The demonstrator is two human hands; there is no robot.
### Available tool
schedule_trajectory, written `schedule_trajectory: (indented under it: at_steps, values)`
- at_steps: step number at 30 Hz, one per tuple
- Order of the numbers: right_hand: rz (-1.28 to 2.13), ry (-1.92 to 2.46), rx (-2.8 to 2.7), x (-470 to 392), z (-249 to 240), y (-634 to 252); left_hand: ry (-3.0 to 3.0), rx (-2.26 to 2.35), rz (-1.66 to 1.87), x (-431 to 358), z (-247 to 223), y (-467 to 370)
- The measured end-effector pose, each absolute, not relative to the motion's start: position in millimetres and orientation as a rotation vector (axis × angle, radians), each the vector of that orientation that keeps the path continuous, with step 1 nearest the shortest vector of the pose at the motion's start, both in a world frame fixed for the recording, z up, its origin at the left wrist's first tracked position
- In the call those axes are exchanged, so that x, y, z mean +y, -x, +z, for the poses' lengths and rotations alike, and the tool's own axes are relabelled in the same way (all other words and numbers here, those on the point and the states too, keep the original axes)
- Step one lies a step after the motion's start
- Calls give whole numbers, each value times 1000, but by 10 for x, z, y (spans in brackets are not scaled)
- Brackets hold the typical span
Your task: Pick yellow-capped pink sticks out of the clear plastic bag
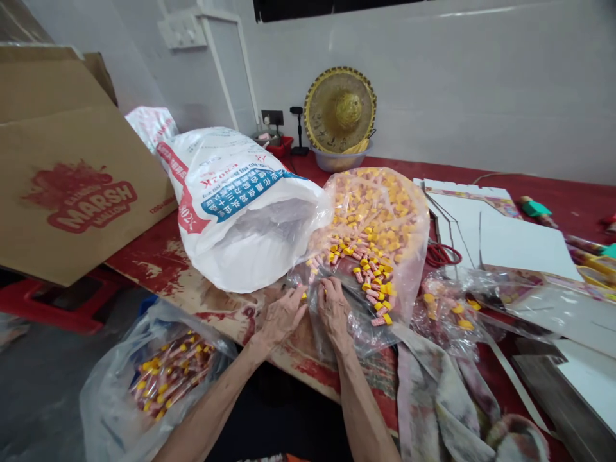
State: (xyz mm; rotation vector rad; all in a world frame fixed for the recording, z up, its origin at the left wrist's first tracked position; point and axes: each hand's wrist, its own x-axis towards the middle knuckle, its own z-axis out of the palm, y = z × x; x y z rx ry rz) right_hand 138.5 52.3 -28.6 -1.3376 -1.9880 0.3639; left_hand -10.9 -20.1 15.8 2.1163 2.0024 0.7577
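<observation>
At the centre of the frame, small pink pieces with yellow caps are spread at the mouth of a clear bag, whose opening is turned toward the near edge of the table, presumably so that the pieces can be reached without the bag being lifted. The rest are held back in a heap by its upper part.

The left hand is laid low over the table edge, its fingers slightly apart and bent, with a yellow cap seen right at their tips; whether it is pinched or merely touched cannot be told. The right hand is rested on the near plastic of the bag, its fingers drawn narrowly together and curled under, perhaps to keep the film flat; what is held beneath them is hidden.

Left of centre, a white printed sack is laid on its side with its wide mouth faced toward the hands, a position by which its inside is kept within reach. At the lower left, more capped pieces are gathered in a translucent bag, spread open beside the table. A crumpled cloth is left at the lower right, clear of both hands
</observation>
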Motion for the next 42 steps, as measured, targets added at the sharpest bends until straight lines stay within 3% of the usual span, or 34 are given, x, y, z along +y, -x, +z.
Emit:
schedule_trajectory:
  at_steps: [42]
  values:
    - [353,1330,-1972,496,-265,-1358,-2077,1954,705,-161,158,55]
